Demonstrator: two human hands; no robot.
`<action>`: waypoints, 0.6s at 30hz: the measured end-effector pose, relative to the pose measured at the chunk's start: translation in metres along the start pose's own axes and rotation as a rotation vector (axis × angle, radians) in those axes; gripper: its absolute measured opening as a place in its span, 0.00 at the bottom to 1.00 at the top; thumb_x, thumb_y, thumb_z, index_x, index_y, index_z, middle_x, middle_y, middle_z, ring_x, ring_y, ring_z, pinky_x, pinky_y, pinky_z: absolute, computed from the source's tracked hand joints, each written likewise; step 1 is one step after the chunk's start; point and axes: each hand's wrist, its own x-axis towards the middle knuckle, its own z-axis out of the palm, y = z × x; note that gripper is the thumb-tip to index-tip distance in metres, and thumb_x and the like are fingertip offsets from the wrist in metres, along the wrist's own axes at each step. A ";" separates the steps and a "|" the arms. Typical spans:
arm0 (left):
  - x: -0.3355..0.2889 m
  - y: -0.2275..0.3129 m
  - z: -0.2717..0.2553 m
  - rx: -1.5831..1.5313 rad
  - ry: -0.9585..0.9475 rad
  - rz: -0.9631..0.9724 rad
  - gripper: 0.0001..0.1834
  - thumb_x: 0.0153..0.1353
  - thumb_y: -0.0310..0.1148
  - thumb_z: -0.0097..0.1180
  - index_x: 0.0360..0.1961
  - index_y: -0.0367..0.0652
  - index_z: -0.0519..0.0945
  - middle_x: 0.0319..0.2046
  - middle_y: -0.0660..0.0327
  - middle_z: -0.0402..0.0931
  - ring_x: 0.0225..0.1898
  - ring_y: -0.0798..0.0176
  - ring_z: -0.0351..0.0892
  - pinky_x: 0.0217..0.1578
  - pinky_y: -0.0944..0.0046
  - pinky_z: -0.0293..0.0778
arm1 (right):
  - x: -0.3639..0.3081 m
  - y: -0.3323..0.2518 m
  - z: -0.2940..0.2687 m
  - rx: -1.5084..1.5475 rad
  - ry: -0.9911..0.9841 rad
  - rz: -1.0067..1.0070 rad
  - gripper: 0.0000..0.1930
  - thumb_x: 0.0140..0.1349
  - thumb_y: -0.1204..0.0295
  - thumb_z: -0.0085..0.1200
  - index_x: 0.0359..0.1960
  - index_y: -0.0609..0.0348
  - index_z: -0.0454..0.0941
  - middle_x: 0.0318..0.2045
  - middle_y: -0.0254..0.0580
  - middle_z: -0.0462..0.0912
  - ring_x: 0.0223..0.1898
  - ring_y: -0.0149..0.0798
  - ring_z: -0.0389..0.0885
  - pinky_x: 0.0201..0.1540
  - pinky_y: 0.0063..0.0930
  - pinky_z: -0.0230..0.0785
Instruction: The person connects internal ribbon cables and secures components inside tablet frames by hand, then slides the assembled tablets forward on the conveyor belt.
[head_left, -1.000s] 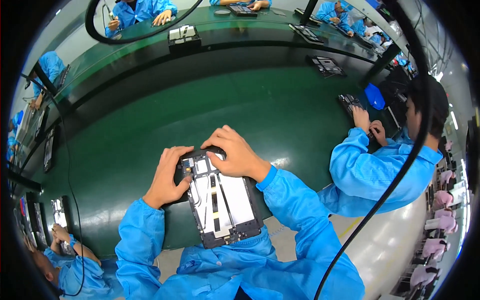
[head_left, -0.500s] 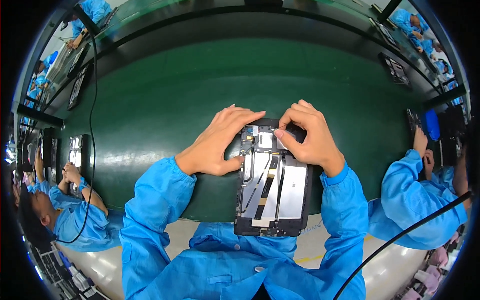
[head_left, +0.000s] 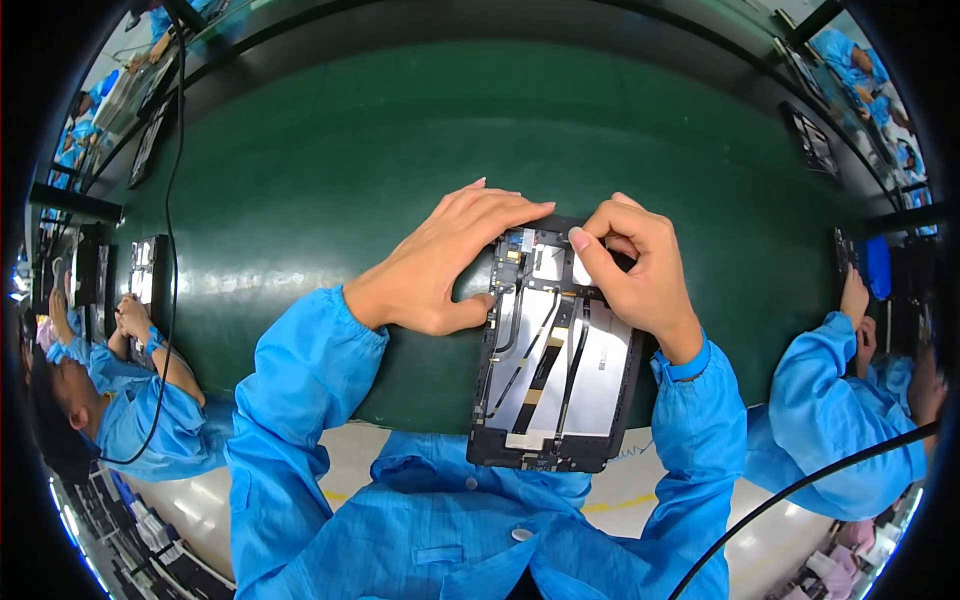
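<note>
An opened tablet (head_left: 606, 365) with a black frame lies on the green tabletop, its near end jutting past the front edge. Silver metal plates, dark ribbon cables (head_left: 541, 375) and small boards show inside it. My left hand (head_left: 430, 265) grips its upper left corner, the thumb against the left side and the fingers reaching over the far edge. Above the upper right corner, my right hand (head_left: 648, 262) is closed in a pinch, thumb against curled fingers. Whatever lies between those fingertips is hidden or too small to make out. That hand also covers part of the tablet's corner.
Co-workers in blue smocks sit at left and right; the left person's hands (head_left: 132, 318) are at another opened device (head_left: 148, 268). A black cable (head_left: 172, 250) hangs at left, another (head_left: 800, 485) crosses lower right. A dark device (head_left: 812, 142) leans at far right.
The pinched right hand has shifted slightly, its thumb tip now nearer the tablet's far edge and exposing more of a silver plate. My left hand keeps its grip. The whole view has shifted a little.
</note>
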 end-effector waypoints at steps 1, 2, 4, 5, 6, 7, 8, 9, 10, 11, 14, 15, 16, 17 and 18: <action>0.000 0.000 0.000 -0.002 -0.003 -0.007 0.57 0.44 0.35 0.63 0.83 0.40 0.65 0.76 0.44 0.68 0.80 0.36 0.63 0.85 0.27 0.43 | -0.001 0.001 0.002 -0.016 0.040 0.068 0.10 0.68 0.73 0.68 0.29 0.63 0.84 0.20 0.37 0.75 0.29 0.34 0.65 0.32 0.35 0.57; 0.000 0.001 0.001 -0.004 -0.006 -0.014 0.57 0.44 0.34 0.63 0.83 0.41 0.65 0.76 0.44 0.68 0.80 0.36 0.63 0.85 0.27 0.43 | -0.001 0.000 0.004 0.006 0.065 0.111 0.10 0.69 0.72 0.68 0.30 0.63 0.84 0.19 0.35 0.74 0.29 0.32 0.64 0.30 0.35 0.56; 0.000 0.001 0.002 -0.008 0.012 -0.006 0.56 0.46 0.31 0.65 0.83 0.44 0.66 0.75 0.44 0.69 0.80 0.36 0.64 0.85 0.28 0.44 | -0.001 0.000 0.006 0.013 0.070 0.107 0.10 0.69 0.72 0.68 0.30 0.63 0.84 0.18 0.35 0.73 0.28 0.32 0.64 0.30 0.35 0.55; 0.000 0.002 0.002 -0.010 0.030 0.004 0.55 0.47 0.28 0.66 0.83 0.47 0.67 0.73 0.45 0.71 0.79 0.36 0.65 0.85 0.28 0.45 | -0.001 0.000 0.007 0.019 0.077 0.100 0.11 0.70 0.71 0.68 0.30 0.63 0.84 0.18 0.34 0.72 0.28 0.31 0.63 0.29 0.35 0.54; 0.000 0.003 0.002 -0.011 0.030 0.003 0.55 0.47 0.28 0.66 0.83 0.47 0.67 0.73 0.45 0.71 0.79 0.36 0.65 0.85 0.28 0.45 | -0.002 0.000 0.006 0.019 0.077 0.101 0.11 0.70 0.71 0.68 0.30 0.63 0.84 0.18 0.34 0.72 0.28 0.31 0.63 0.29 0.35 0.54; 0.000 0.003 0.001 -0.006 0.021 -0.002 0.55 0.47 0.28 0.67 0.83 0.47 0.67 0.73 0.45 0.70 0.79 0.37 0.65 0.85 0.28 0.45 | -0.002 -0.001 0.005 -0.001 0.069 0.100 0.11 0.69 0.71 0.68 0.30 0.63 0.84 0.18 0.35 0.72 0.28 0.31 0.63 0.29 0.35 0.54; 0.000 0.004 0.001 -0.002 0.012 -0.008 0.55 0.47 0.28 0.67 0.83 0.48 0.67 0.73 0.45 0.70 0.79 0.37 0.65 0.85 0.28 0.45 | -0.002 -0.001 0.004 -0.021 0.062 0.099 0.11 0.69 0.71 0.68 0.30 0.63 0.84 0.18 0.35 0.72 0.27 0.31 0.63 0.29 0.35 0.54; 0.000 0.004 0.001 -0.003 0.011 -0.009 0.55 0.47 0.28 0.67 0.83 0.48 0.67 0.73 0.45 0.70 0.79 0.37 0.65 0.85 0.28 0.45 | -0.002 -0.001 0.004 -0.020 0.061 0.100 0.11 0.69 0.71 0.68 0.30 0.63 0.84 0.18 0.35 0.72 0.27 0.31 0.63 0.29 0.35 0.54; 0.000 0.003 0.000 -0.007 0.013 -0.004 0.55 0.47 0.28 0.67 0.83 0.48 0.67 0.73 0.44 0.70 0.79 0.37 0.65 0.85 0.28 0.45 | -0.002 -0.001 0.004 -0.026 0.058 0.103 0.11 0.69 0.71 0.68 0.30 0.63 0.84 0.17 0.36 0.72 0.27 0.32 0.62 0.30 0.35 0.54; 0.000 0.003 0.000 -0.010 0.016 0.001 0.55 0.47 0.27 0.68 0.83 0.48 0.67 0.73 0.44 0.70 0.79 0.36 0.65 0.85 0.28 0.45 | -0.001 0.000 0.004 -0.032 0.054 0.107 0.11 0.69 0.71 0.68 0.30 0.63 0.84 0.17 0.36 0.71 0.27 0.32 0.62 0.30 0.36 0.54; 0.000 0.002 0.001 0.009 0.000 -0.001 0.55 0.47 0.27 0.68 0.82 0.48 0.68 0.73 0.44 0.70 0.79 0.36 0.64 0.85 0.28 0.46 | 0.000 0.002 0.004 -0.045 0.046 0.088 0.10 0.69 0.71 0.68 0.30 0.62 0.84 0.16 0.36 0.70 0.27 0.33 0.62 0.30 0.36 0.54; 0.000 0.002 0.001 0.007 0.000 -0.001 0.55 0.47 0.27 0.68 0.82 0.48 0.68 0.73 0.44 0.70 0.79 0.36 0.64 0.85 0.28 0.46 | 0.000 0.002 0.004 -0.045 0.046 0.090 0.10 0.69 0.71 0.68 0.30 0.62 0.84 0.16 0.36 0.70 0.27 0.33 0.62 0.30 0.36 0.54; 0.000 0.002 0.002 0.016 0.000 -0.008 0.55 0.47 0.27 0.68 0.82 0.49 0.69 0.73 0.44 0.70 0.79 0.35 0.64 0.85 0.28 0.46 | 0.001 0.003 0.005 -0.052 0.044 0.074 0.10 0.69 0.71 0.68 0.30 0.61 0.84 0.16 0.36 0.69 0.26 0.33 0.62 0.30 0.37 0.55; 0.000 0.002 0.002 0.024 0.001 -0.015 0.54 0.47 0.27 0.68 0.82 0.50 0.69 0.72 0.44 0.70 0.78 0.35 0.64 0.85 0.28 0.46 | 0.001 0.004 0.005 -0.059 0.043 0.058 0.10 0.68 0.71 0.68 0.30 0.61 0.84 0.15 0.36 0.68 0.26 0.34 0.62 0.30 0.37 0.55; 0.000 0.002 0.003 0.023 0.001 -0.015 0.54 0.47 0.27 0.68 0.82 0.50 0.69 0.72 0.44 0.70 0.78 0.35 0.64 0.85 0.28 0.46 | 0.001 0.004 0.006 -0.059 0.043 0.059 0.10 0.68 0.71 0.68 0.30 0.61 0.84 0.15 0.36 0.68 0.26 0.34 0.62 0.30 0.37 0.55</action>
